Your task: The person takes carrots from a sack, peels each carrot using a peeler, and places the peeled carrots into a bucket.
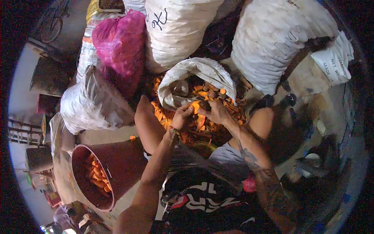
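Observation:
My left hand (182, 117) is closed round a thick orange root (196, 107), with bright cut flesh facing up. Against its right side, my right hand (219, 112) has bent fingers; whatever they grip is hidden. Just beyond both hands lies an open white woven sack (168, 90), its mouth turned toward me, with brown-skinned roots and orange pieces inside. Orange peelings (159, 113) and scraps are heaped between my legs, below the hands.
On my left stands a dark red bucket (128, 171) holding orange root pieces (99, 177). Full sacks crowd the far side: a pink one (120, 46), a tall white one (171, 39) and a large white one (272, 43). A grey-white sack (91, 105) stands behind the bucket.

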Available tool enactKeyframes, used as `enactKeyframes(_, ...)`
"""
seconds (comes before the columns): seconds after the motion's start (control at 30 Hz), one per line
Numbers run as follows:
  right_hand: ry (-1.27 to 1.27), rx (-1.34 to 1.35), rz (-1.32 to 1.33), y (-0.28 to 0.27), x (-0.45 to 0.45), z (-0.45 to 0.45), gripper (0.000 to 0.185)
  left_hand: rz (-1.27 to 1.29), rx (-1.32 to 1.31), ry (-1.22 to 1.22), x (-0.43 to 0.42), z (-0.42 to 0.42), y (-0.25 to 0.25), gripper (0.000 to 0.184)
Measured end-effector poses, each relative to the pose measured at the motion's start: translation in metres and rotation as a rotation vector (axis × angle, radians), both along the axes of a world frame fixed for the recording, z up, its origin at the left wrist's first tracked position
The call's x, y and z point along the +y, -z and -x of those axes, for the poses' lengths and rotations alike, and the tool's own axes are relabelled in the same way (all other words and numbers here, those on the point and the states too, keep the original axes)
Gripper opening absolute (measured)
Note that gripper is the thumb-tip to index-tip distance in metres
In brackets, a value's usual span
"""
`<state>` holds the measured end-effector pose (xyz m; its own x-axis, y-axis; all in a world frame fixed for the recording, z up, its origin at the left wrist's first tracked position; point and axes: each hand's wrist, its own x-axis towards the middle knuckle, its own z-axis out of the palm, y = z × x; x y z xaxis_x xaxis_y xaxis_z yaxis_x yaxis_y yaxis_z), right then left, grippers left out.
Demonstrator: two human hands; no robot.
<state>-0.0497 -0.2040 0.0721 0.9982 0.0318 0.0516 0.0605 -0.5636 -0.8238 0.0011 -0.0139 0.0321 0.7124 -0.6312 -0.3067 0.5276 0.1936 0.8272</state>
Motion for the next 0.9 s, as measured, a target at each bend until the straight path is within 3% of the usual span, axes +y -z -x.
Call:
enactKeyframes(0.03, -0.003, 0.052, -0.038, -0.005, 0.001, 0.000, 0.059, 0.022, 0.012, 0.004, 0.000, -0.001, 0.000, 0.034)
enactKeyframes(0.13, -0.064, 0.075, 0.277, 0.008, -0.002, -0.004, 0.052, 0.026, 0.031, 0.003, -0.001, -0.002, -0.006, 0.035)
enactKeyframes(0.3, -0.023, -0.072, 0.176, 0.003, 0.003, 0.006, 0.045, -0.050, 0.053, -0.050, 0.000, 0.001, -0.002, 0.033)
enactKeyframes(0.5, 0.036, -0.208, 0.243, 0.011, -0.009, 0.001, 0.048, 0.108, 0.114, -0.063, 0.007, 0.003, -0.002, 0.037)
enactKeyframes(0.57, 0.063, -0.192, 0.246, 0.002, -0.021, 0.003, 0.047, 0.141, 0.180, -0.265, 0.020, 0.009, -0.027, 0.040)
enactKeyframes(0.63, 0.130, -0.186, 0.235, -0.005, -0.032, 0.007, 0.046, 0.060, -0.032, -0.471, 0.043, 0.009, -0.072, 0.045)
enactKeyframes(0.67, 0.183, -0.184, 0.220, -0.010, -0.039, 0.010, 0.045, 0.078, -0.022, -0.583, 0.076, 0.003, -0.065, 0.045)
enactKeyframes(0.77, 0.289, 0.153, -0.012, -0.039, -0.065, 0.015, 0.038, 0.107, -0.045, -0.927, 0.174, -0.007, -0.054, 0.044)
enactKeyframes(0.8, 0.315, 0.109, -0.004, -0.034, -0.073, 0.015, 0.037, 0.139, -0.104, -1.088, 0.211, -0.007, -0.061, 0.038)
enactKeyframes(0.83, 0.342, 0.065, 0.006, -0.030, -0.081, 0.015, 0.035, -0.306, -0.539, -1.171, 0.274, -0.011, -0.039, 0.038)
enactKeyframes(0.9, 0.385, 0.024, 0.115, -0.030, -0.089, 0.017, 0.032, -0.702, -0.707, -1.421, 0.357, -0.008, -0.025, 0.038)
